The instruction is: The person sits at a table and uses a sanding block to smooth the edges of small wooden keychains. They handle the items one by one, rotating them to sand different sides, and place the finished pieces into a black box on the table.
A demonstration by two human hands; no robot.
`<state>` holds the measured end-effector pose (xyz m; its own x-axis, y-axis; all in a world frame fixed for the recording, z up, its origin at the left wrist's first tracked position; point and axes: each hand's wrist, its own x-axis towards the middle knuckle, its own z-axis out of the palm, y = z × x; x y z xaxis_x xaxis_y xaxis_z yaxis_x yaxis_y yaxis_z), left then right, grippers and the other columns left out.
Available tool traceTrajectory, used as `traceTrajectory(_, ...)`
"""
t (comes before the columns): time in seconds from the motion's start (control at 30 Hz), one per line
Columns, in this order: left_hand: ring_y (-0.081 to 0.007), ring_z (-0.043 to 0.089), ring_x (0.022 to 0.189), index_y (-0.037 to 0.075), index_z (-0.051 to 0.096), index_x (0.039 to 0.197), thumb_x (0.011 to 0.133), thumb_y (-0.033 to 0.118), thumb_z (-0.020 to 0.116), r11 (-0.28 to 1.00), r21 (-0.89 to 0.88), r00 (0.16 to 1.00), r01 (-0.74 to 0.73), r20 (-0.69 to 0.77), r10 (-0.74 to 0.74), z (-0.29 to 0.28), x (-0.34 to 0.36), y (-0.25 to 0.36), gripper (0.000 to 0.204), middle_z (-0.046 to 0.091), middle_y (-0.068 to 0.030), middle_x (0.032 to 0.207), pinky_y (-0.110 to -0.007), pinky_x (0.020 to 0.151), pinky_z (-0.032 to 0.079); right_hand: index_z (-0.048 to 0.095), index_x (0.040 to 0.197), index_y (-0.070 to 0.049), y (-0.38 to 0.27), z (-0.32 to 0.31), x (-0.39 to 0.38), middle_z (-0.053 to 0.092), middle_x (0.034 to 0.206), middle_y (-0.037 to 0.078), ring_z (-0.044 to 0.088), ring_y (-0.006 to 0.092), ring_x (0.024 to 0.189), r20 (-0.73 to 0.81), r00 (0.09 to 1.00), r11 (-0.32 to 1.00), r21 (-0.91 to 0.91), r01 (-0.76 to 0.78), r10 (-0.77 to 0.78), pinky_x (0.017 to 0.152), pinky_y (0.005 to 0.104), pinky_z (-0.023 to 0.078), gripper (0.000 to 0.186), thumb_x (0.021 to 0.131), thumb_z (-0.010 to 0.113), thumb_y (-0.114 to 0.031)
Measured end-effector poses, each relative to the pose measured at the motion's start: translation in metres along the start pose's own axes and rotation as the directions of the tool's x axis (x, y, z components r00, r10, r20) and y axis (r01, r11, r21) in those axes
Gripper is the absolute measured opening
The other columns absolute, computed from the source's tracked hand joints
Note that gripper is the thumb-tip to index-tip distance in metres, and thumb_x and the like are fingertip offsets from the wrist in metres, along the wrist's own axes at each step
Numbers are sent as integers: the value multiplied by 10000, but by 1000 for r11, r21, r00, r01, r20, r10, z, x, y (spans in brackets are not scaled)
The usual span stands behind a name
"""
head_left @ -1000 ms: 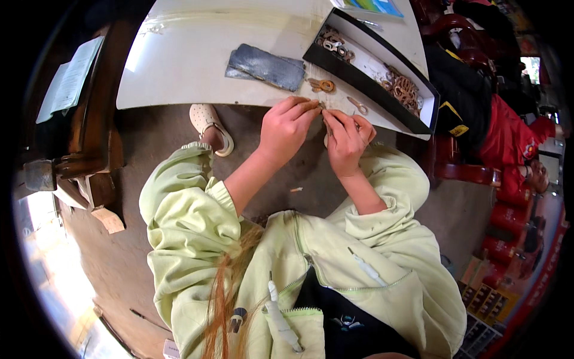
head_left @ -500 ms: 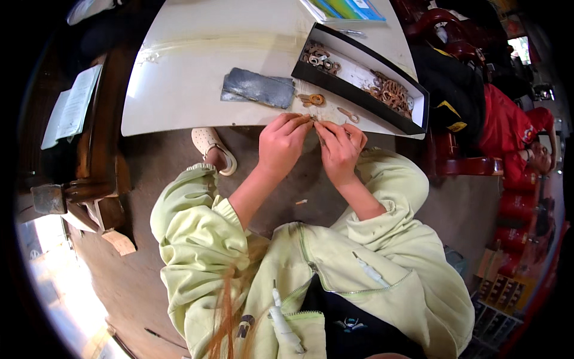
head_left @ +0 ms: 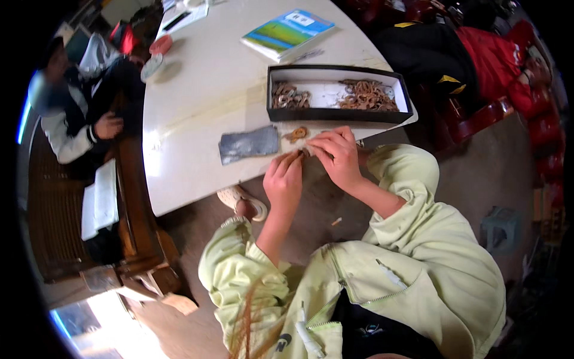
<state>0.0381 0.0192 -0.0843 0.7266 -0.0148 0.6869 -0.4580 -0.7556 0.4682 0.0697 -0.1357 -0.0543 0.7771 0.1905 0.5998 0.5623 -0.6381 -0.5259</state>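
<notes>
My left hand point(head_left: 283, 180) is at the table's near edge, its thumb and fingers pinched around a small dark brown piece point(head_left: 305, 153), seemingly rusty metal. Close by, my right hand point(head_left: 338, 157) has thumb and forefinger pressed together beside that piece; whatever is between them is too small to make out. Just beyond my fingertips lies a little group of orange-brown, ring-ended metal pieces point(head_left: 296, 134). To their left rests a dark grey sheet point(head_left: 248, 145), like sandpaper. A long black box point(head_left: 335, 113) with a white inside holds two heaps of rusty metal pieces point(head_left: 369, 96).
On the pale table point(head_left: 203, 119) lies a blue and green book point(head_left: 287, 35). A pink container point(head_left: 160, 45) stands near its left edge. Someone sits on the wooden bench point(head_left: 134, 197) at left, near some papers point(head_left: 100, 197). Another person in red point(head_left: 493, 63) is at right.
My view has swung, bringing the bench sitter and more table into sight. My hands have drawn slightly apart. A loose ring-ended piece at right no longer shows, seemingly hidden by my right hand.
</notes>
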Motion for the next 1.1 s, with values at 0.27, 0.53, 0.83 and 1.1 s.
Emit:
traceTrajectory(0.27,-245,622,967,44,704,928,752,3,669,999,31,998,11,66,-13,1,-1,-1,183,685,-57,1027,-363,850,501,669,1036,-30,23,-18,11,660,912,-20,570,46,807,637,562,105,607,-788,528,704,206,436,208,919,652,-202)
traceTrajectory(0.53,-255,603,990,51,691,977,699,-25,647,998,32,991,50,126,-54,-3,6,2,291,666,-52,1051,-384,853,480,624,1067,-3,10,-26,4,619,1052,22,586,61,913,580,662,149,688,-710,475,811,216,473,183,895,630,-63)
traceTrajectory(0.83,-191,614,774,42,699,1009,762,-8,703,904,-221,930,366,134,-343,-10,5,32,252,666,-84,914,-276,640,484,584,1117,-1,14,-34,-9,624,1036,22,593,71,908,567,718,365,619,-695,404,774,223,487,240,888,631,-54)
traceTrajectory(1.1,-71,562,693,-20,643,935,838,50,704,308,-449,523,838,504,-687,-21,-2,46,134,639,-28,804,-222,602,463,611,1108,-78,-1,-45,7,622,1057,49,583,176,974,391,910,901,335,-276,133,890,342,458,431,709,770,-120)
